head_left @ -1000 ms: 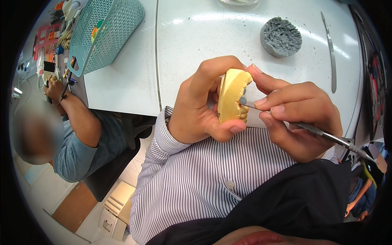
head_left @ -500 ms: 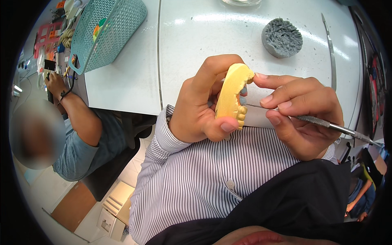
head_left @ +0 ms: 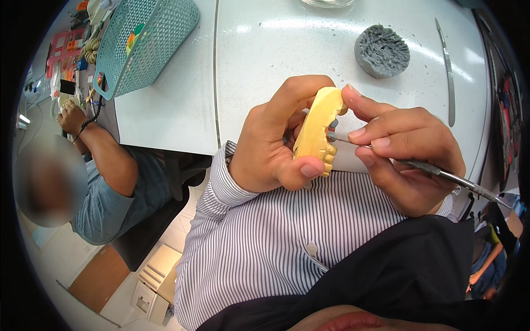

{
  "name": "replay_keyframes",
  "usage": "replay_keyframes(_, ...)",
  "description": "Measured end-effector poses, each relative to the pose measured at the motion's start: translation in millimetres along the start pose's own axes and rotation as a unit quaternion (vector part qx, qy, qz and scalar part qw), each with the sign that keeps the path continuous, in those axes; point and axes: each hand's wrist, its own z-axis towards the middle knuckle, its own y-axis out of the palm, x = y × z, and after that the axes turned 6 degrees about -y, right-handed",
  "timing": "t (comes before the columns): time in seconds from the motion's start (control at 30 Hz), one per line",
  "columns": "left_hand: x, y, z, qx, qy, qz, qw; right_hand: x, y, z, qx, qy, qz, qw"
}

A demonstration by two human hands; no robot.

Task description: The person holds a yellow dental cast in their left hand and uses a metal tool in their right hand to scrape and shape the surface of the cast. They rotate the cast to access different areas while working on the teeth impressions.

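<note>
A yellow plaster dental model [head_left: 316, 128] is held up in front of my chest by my left hand [head_left: 269, 140], its thumb and fingers closed round the base. Teeth line the model's right side, with small grey-blue wax pieces [head_left: 333, 124] among them. Pinched in my right hand [head_left: 411, 140] is a slim metal wax carver [head_left: 436, 170] with a knurled handle. Its thin tip meets the model at one of the grey-blue pieces. My right index finger rests against the upper end of the model.
On the white table [head_left: 265, 60] lie a round block of carved grey wax [head_left: 382, 51] and a metal knife handle [head_left: 447, 71] at the right. A blue-green plastic basket [head_left: 149, 47] stands at the left. Beyond it another person [head_left: 105, 171] sits at a tool-covered bench. A glass dish [head_left: 327, 2] shows at the top edge.
The dental model has turned slightly in my left hand, its top shifting a little right. My right index finger has lifted slightly, and the carver's rear end has dipped.
</note>
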Motion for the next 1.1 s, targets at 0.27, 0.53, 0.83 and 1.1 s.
replay_keyframes(0.27, 0, 0, -1, 0.006, -0.018, -0.001, 1.0, -3, 4, -1, 0.019, 0.02, 0.008, 1.0)
replay_keyframes(0.53, 0, -4, 0, -0.009, 0.013, 0.018, 1.0, -2, 4, -2, 0.02, 0.016, 0.009, 1.0)
replay_keyframes(0.83, 2, -2, -1, 0.001, 0.004, 0.009, 1.0, 3, 2, -1, -0.002, -0.01, 0.018, 1.0)
replay_keyframes(1.1, -9, -12, -1, -0.066, 0.055, 0.037, 0.996, 6, 3, -6, 0.142, 0.008, 0.048, 0.989)
